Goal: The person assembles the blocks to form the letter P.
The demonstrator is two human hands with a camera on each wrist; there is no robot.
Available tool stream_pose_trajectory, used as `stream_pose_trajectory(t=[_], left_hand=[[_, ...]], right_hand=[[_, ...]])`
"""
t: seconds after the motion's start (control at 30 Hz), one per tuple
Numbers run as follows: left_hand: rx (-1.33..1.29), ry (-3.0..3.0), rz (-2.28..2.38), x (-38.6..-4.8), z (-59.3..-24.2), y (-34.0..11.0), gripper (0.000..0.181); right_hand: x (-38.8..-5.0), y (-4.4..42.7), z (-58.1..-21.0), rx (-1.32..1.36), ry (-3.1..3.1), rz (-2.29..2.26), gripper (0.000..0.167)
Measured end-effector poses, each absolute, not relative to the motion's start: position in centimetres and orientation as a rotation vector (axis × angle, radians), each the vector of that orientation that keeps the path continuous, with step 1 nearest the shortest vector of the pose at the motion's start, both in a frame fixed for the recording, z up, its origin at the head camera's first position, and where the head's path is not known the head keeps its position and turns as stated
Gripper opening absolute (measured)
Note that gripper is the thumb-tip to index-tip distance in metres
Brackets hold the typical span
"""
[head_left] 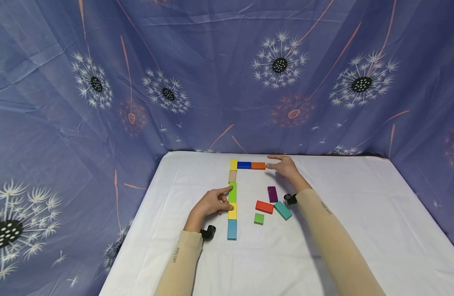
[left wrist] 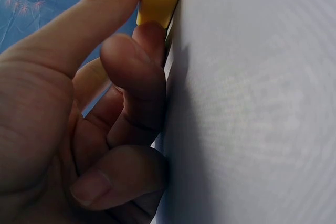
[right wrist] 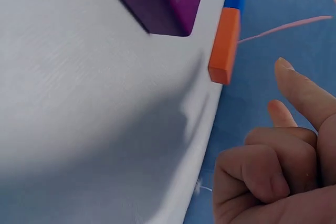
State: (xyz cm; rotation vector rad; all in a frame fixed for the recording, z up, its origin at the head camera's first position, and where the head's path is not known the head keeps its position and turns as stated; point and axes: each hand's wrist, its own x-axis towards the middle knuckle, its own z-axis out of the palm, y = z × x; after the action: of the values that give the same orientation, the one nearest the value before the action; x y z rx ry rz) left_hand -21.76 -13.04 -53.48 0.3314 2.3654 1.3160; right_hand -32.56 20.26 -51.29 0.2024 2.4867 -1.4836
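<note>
Head view shows us a line of coloured blocks on a white-covered table (head_left: 167, 213), running from near to far and turning right at its far end. From near to far we count a light blue block (head_left: 232, 230), a near yellow block (head_left: 232, 214), a long green block (head_left: 233, 196), a tan block (head_left: 232, 176) and a far yellow block (head_left: 233, 164); a dark blue block (head_left: 244, 165) and an orange block (head_left: 258, 166) extend rightward from that corner.

We see the left hand (head_left: 211, 202) just left of the line, index finger stretched to the long green block and thumb on the near yellow block, the other fingers curled. Its finger and thumb are spread apart; we cannot tell how firmly they press.

At the line's far right end, the right hand (head_left: 285, 167) holds nothing: thumb and index finger stand parted just beside the orange block, and the right wrist view shows us a gap there.

Nearer us, right of the line, lie a purple block (head_left: 272, 194), a red block (head_left: 264, 207) and a teal block (head_left: 283, 210) close together, with a small green block (head_left: 259, 218) on their near side. Behind the table hangs a blue-violet curtain (head_left: 219, 90) printed with dandelions.
</note>
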Motion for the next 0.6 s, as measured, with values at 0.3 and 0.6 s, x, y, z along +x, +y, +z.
stream_pose_trajectory(t=[0.3, 0.6], left_hand=[[0.346, 2.368, 1.313, -21.8, -53.3, -13.0, 0.085], [0.363, 2.366, 1.328, -21.7, -53.4, -13.1, 0.084]], right_hand=[[-29.7, 22.0, -50.5, 0.187, 2.443, -1.563, 0.064], [-26.6, 23.5, -51.2, 0.161, 2.45, -1.538, 0.065]])
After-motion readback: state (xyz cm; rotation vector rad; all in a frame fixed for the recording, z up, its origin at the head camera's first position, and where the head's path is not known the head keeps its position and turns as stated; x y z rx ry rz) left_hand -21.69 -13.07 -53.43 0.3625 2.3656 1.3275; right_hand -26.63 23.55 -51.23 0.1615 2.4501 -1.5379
